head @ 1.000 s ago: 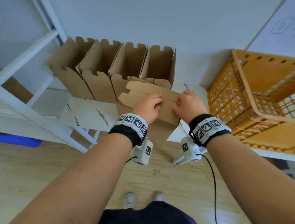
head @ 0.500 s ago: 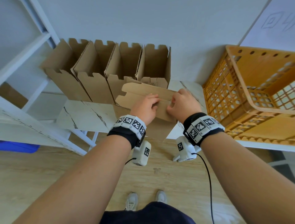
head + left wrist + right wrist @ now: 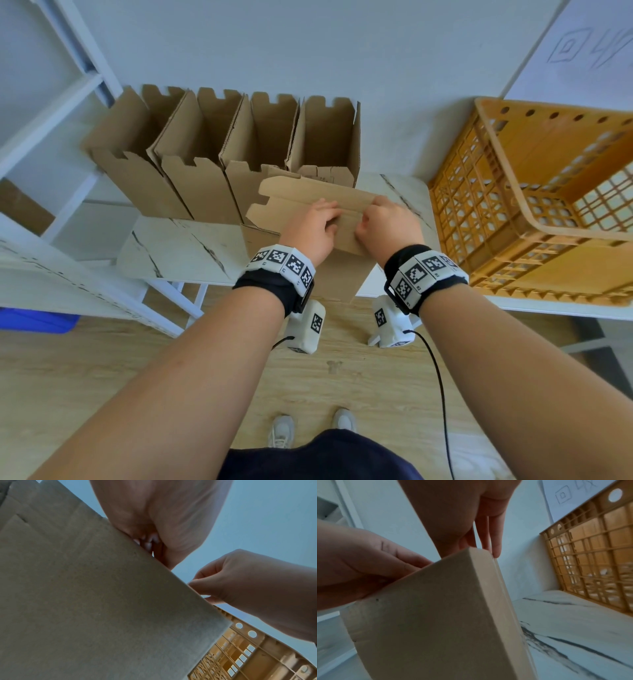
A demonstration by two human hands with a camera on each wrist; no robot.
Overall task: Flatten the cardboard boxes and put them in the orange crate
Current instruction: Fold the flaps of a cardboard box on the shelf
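Note:
A brown cardboard box (image 3: pixel 342 277) stands at the front edge of the white marble table (image 3: pixel 178 253), its top flaps (image 3: pixel 294 195) folded over. My left hand (image 3: pixel 313 228) grips the folded flaps from above, fingers curled over the edge. My right hand (image 3: pixel 385 224) pinches the same flap edge close beside it. The left wrist view shows the box wall (image 3: pixel 85 601) and the right hand (image 3: pixel 248 588) pinching its rim. The right wrist view shows the box corner (image 3: pixel 428 622) between both hands. The orange crate (image 3: pixel 513 205) stands on the table to the right.
Several open cardboard boxes (image 3: pixel 202 147) stand in a row against the back wall, behind the held box. A white shelving frame (image 3: pixel 51 102) is on the left, with a blue bin (image 3: pixel 34 320) below. A drawn-on sheet (image 3: pixel 582 51) hangs on the wall above the crate.
My two hands have drawn a little closer together on the folded flaps. The box stays at the table's front edge.

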